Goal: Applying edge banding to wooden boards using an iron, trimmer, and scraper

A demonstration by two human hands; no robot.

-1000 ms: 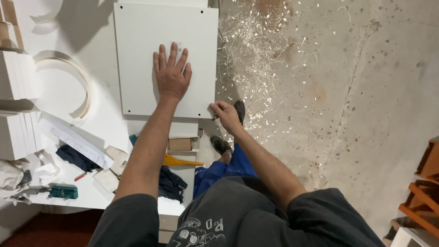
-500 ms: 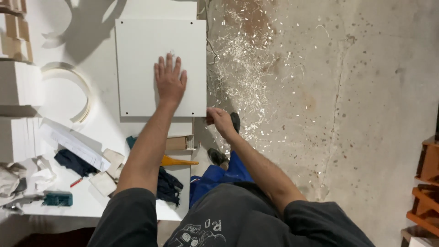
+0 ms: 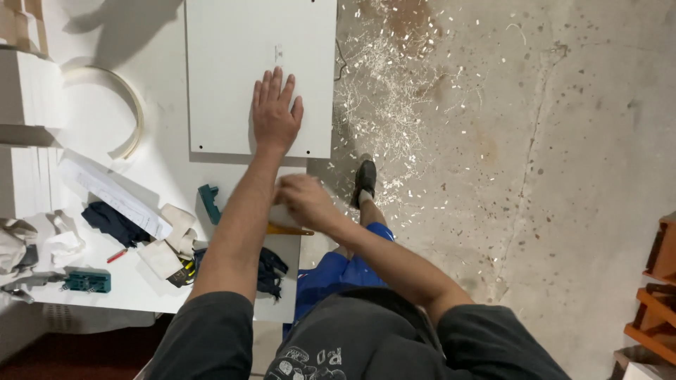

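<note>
Pressing flat on the white panel, left hand has fingers spread, palm down near the panel's lower right edge, gripping nothing. Panel lies on the white counter, reaching its right edge. Right hand is blurred, curled over the counter's edge just below the panel; can't tell whether it holds anything. Yellow strip sits just under that hand. Teal tool lies beside the left forearm. Floor is littered with white shavings.

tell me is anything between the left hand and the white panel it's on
Nothing visible: the left hand lies flat, palm down, directly on the white panel. The right hand is off the panel, near its front edge.
</note>
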